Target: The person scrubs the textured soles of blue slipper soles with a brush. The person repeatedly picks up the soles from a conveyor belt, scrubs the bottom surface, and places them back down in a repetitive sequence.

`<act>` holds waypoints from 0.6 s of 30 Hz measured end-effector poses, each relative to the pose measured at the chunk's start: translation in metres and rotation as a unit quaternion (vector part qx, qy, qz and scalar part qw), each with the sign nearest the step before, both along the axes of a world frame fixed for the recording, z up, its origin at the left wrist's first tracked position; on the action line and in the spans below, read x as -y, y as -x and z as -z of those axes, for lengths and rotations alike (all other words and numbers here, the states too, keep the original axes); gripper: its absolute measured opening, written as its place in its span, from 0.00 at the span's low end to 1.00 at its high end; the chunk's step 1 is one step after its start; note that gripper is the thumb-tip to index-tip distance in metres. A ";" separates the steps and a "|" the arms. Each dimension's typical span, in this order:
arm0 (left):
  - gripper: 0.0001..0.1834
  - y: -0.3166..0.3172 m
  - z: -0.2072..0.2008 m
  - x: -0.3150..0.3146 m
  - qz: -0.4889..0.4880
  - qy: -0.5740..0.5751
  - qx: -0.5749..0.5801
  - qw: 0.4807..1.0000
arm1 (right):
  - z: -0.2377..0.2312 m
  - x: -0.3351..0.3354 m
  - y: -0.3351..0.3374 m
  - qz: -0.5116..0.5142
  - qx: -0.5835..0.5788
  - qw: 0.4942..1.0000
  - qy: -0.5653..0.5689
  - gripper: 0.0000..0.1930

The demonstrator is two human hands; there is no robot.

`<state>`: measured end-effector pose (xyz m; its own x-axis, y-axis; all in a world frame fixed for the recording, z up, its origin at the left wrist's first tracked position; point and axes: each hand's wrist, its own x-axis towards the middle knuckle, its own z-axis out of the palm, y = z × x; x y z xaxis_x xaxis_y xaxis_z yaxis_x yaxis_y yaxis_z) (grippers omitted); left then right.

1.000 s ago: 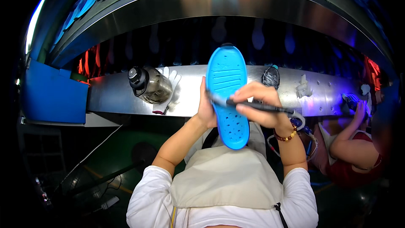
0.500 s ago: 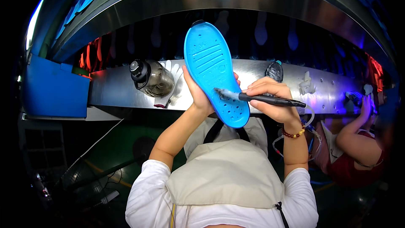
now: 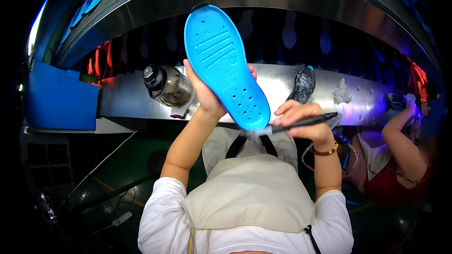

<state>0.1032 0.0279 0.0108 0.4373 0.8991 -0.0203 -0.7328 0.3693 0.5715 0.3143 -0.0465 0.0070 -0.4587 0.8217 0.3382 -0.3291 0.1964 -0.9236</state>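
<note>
A bright blue shoe sole (image 3: 221, 61) is held up tilted, its inner face with grooves and small holes toward me and a black tip at its far end. My left hand (image 3: 207, 94) is closed around its left side from beneath, with fingertips showing past the right edge. In my right hand (image 3: 306, 120) is a black-handled brush (image 3: 303, 122), gripped like a pen. The pale bristles, smeared by motion, are at the sole's near end; whether they touch it I cannot tell.
A metal ledge (image 3: 127, 99) runs across, bearing a dark bottle (image 3: 169, 87) at left and a black shoe upper (image 3: 303, 84) at right. Beyond it hang several soles in the dark. A co-worker's arm (image 3: 400, 131) reaches in at right; a blue box (image 3: 61, 99) stands left.
The sole has shifted left and farther away. The brush has gone from the sole's holed area down to its near end. More of the black upper shows now.
</note>
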 end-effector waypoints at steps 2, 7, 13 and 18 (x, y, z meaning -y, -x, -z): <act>0.52 -0.004 -0.006 0.001 -0.015 0.038 0.008 0.999 | 0.004 0.003 0.005 0.083 0.021 0.991 0.101 0.11; 0.44 -0.016 0.006 0.032 0.059 -0.008 0.042 0.997 | 0.000 0.013 0.032 0.129 -0.213 0.933 0.260 0.11; 0.30 0.008 0.029 0.016 0.204 0.002 0.067 0.977 | -0.020 0.019 0.013 0.019 0.113 0.993 0.038 0.12; 0.30 0.009 0.010 0.010 0.274 -0.004 -0.093 0.957 | -0.029 0.009 0.013 0.076 0.141 0.984 0.076 0.10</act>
<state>0.0942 0.0181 0.0009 0.8331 0.5358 -0.1372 -0.3159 0.6646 0.6771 0.3013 -0.0552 0.0360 -0.3848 0.9193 0.0823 -0.0334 0.0752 -0.9966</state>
